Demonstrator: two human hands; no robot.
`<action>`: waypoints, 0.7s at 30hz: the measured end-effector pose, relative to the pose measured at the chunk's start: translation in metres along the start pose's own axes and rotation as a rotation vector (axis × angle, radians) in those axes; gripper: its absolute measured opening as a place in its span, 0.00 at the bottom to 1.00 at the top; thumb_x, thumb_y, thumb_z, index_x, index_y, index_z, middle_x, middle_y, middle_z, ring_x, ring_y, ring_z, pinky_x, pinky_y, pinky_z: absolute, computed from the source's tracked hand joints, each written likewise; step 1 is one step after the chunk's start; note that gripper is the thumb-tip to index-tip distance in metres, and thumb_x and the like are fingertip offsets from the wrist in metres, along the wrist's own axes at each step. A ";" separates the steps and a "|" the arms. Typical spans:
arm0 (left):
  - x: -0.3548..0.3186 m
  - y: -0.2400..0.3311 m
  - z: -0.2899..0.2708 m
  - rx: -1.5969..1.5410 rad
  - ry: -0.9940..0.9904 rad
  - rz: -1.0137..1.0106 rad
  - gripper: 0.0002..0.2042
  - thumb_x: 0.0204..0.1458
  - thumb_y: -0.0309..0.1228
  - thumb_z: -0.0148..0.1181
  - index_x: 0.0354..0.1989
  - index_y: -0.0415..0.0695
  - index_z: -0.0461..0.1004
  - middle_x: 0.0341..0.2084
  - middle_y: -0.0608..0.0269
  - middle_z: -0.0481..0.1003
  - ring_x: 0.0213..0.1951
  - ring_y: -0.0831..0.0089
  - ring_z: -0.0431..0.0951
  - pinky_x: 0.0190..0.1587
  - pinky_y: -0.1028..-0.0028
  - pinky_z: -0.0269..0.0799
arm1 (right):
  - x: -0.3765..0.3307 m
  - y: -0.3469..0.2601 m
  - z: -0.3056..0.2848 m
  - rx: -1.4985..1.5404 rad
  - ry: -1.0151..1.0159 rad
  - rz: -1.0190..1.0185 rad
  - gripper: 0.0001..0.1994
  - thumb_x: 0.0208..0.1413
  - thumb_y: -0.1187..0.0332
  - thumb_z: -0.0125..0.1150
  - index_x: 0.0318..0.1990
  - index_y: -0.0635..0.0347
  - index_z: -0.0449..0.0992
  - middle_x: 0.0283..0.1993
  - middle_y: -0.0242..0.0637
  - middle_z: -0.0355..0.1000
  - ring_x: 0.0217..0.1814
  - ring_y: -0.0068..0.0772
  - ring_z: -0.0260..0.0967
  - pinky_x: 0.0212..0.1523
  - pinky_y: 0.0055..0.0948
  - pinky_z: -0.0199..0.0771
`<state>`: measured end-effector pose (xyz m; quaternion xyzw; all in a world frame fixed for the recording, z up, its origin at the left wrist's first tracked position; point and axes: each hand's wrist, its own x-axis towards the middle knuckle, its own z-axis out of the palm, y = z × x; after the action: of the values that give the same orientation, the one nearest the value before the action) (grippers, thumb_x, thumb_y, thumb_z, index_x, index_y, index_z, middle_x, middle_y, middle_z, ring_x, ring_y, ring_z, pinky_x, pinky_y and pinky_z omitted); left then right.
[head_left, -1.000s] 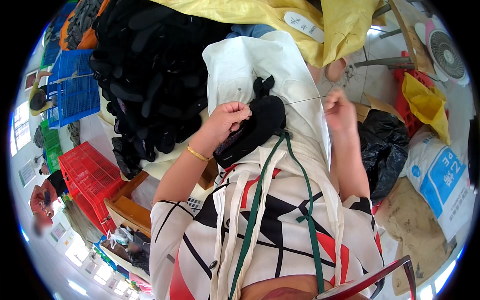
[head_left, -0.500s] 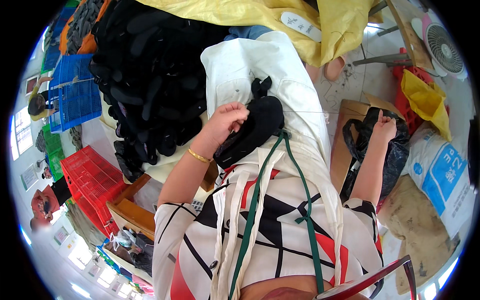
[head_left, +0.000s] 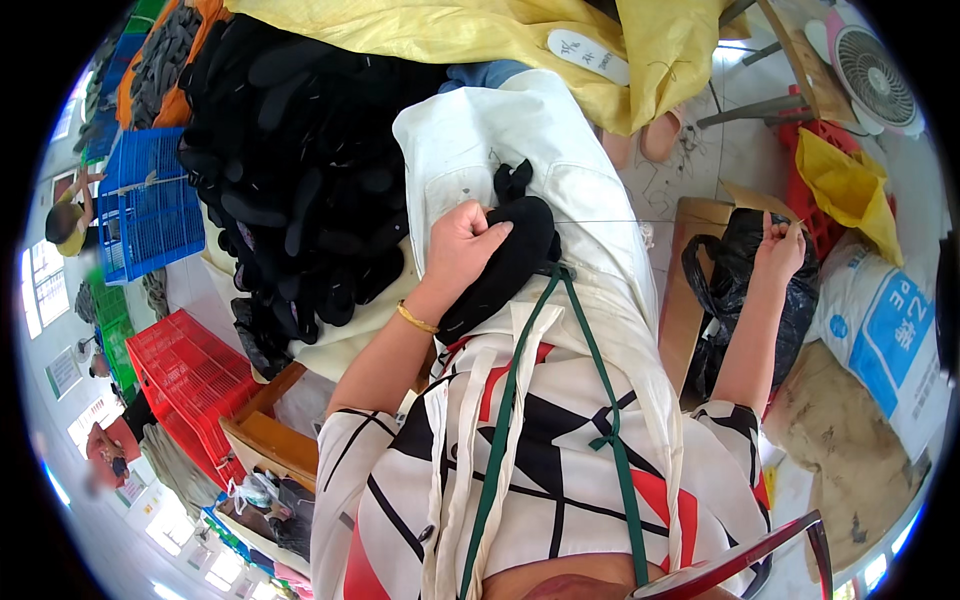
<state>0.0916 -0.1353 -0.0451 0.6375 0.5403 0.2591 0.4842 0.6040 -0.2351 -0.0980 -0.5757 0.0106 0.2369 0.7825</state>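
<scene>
My left hand (head_left: 462,248) is closed on a black fabric shoe (head_left: 530,225) that rests on my lap, over a white apron (head_left: 580,130). Its thumb presses along the shoe's upper edge. From the shoe a thin dark thread (head_left: 620,221) runs taut to the right. At its far end my right hand (head_left: 779,250) is raised with the fingertips pinched together and the index finger up; whether a needle is in the pinch is too small to tell. Past the shoe, a small black knotted piece of cloth (head_left: 513,180) lies on the apron.
A large heap of black shoes (head_left: 300,150) rises at my left. Red crate (head_left: 190,370) and blue crate (head_left: 150,210) stand farther left. At right are a cardboard box (head_left: 690,290) with a black plastic bag (head_left: 750,330), a white sack (head_left: 880,330) and a fan (head_left: 870,75). Yellow sheeting (head_left: 450,25) lies ahead.
My left hand has turned over the shoe, its thumb now lying on the edge. The right hand has shifted slightly outward, and the thread stays stretched between the hands.
</scene>
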 end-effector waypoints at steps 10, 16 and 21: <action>0.001 0.003 0.010 -0.185 0.004 -0.063 0.10 0.50 0.24 0.66 0.35 0.39 0.69 0.28 0.66 0.74 0.31 0.80 0.72 0.36 0.78 0.71 | 0.054 -0.064 -0.049 -0.312 0.113 -0.474 0.07 0.63 0.73 0.51 0.33 0.66 0.69 0.24 0.34 0.63 0.26 0.24 0.64 0.42 0.34 0.83; 0.009 0.002 0.005 -0.207 -0.114 -0.095 0.10 0.54 0.24 0.64 0.43 0.37 0.73 0.31 0.66 0.76 0.33 0.81 0.73 0.39 0.78 0.72 | -0.070 0.015 0.062 -1.002 -0.587 -0.393 0.14 0.60 0.81 0.54 0.53 0.62 0.74 0.50 0.36 0.73 0.52 0.30 0.72 0.55 0.28 0.72; 0.006 0.013 -0.007 -0.014 -0.080 0.025 0.11 0.56 0.29 0.64 0.44 0.38 0.74 0.33 0.63 0.78 0.33 0.80 0.74 0.40 0.78 0.72 | -0.203 0.048 0.131 -0.936 -1.449 -0.502 0.09 0.55 0.75 0.62 0.44 0.60 0.77 0.39 0.42 0.72 0.40 0.42 0.74 0.43 0.34 0.75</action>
<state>0.0931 -0.1264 -0.0316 0.6506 0.5106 0.2434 0.5067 0.3718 -0.1791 -0.0378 -0.5306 -0.7094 0.3441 0.3112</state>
